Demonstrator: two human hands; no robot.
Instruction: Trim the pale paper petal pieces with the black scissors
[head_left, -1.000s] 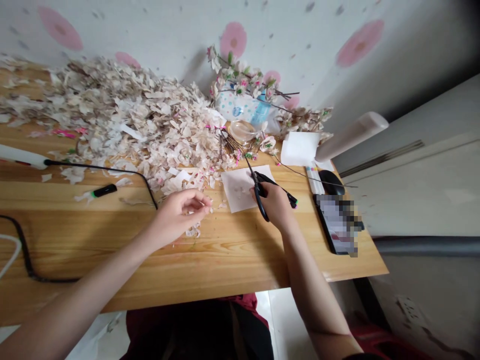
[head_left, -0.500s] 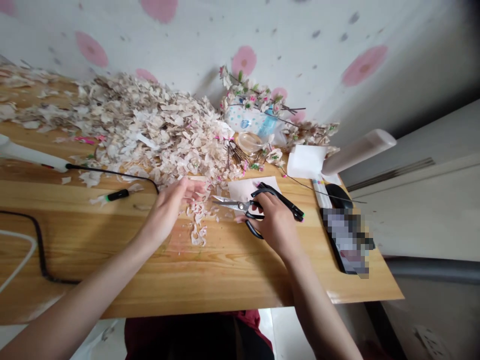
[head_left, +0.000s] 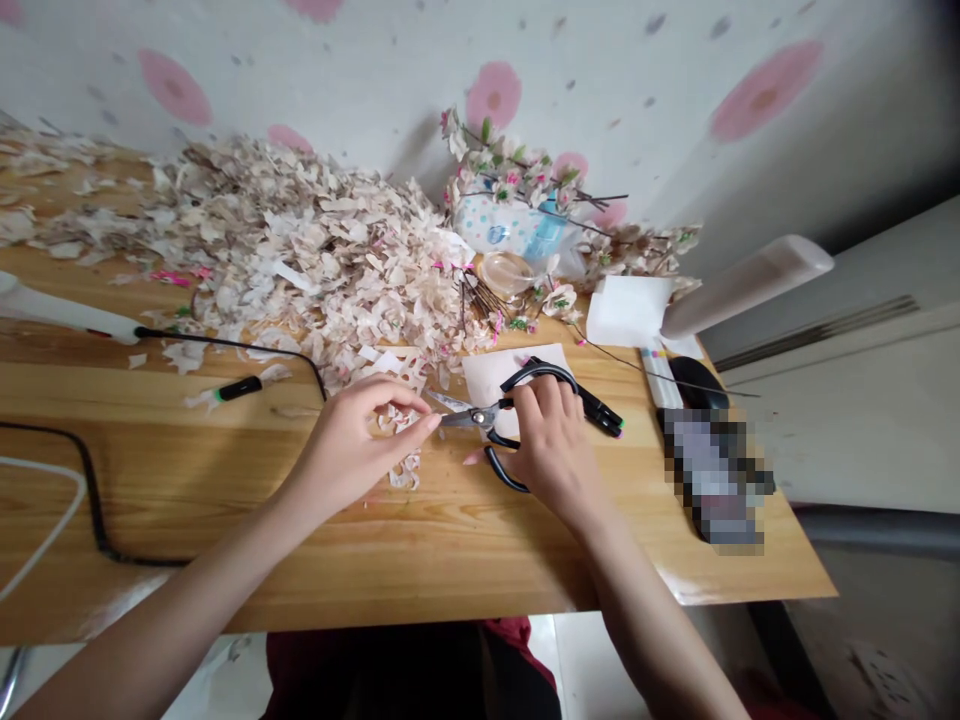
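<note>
Wooden table [head_left: 450,545] seen from above, its far half buried under a heap of pale petal scraps [head_left: 300,250] that runs back to the spotted wall. Artificial blossom branches [head_left: 517,180] stand behind the heap's right end, and a black cable [head_left: 225,345] crosses its front edge.

Right hand [head_left: 555,445] is closed around the black handles of the scissors [head_left: 487,420], fingers through the upper loop. The blades point left and lie low over the table, partly above a white paper sheet [head_left: 491,375]. How far the blades are parted cannot be told.

Left hand [head_left: 349,450] is curled, thumb and forefinger drawn together just beside the blade tips. Whether a scrap sits in the pinch is not visible. A few loose scraps [head_left: 405,470] lie on the bare wood directly beneath it.

Hazards, as judged: the left fingertips [head_left: 431,422] are almost touching the steel, so a cut made without looking could nick them. A small, light piece held this close to its edge could also slip or twist and be cut crooked. A black marker [head_left: 604,412] lies against the right hand — a sweep of the wrist could roll it toward the table's right edge.
</note>
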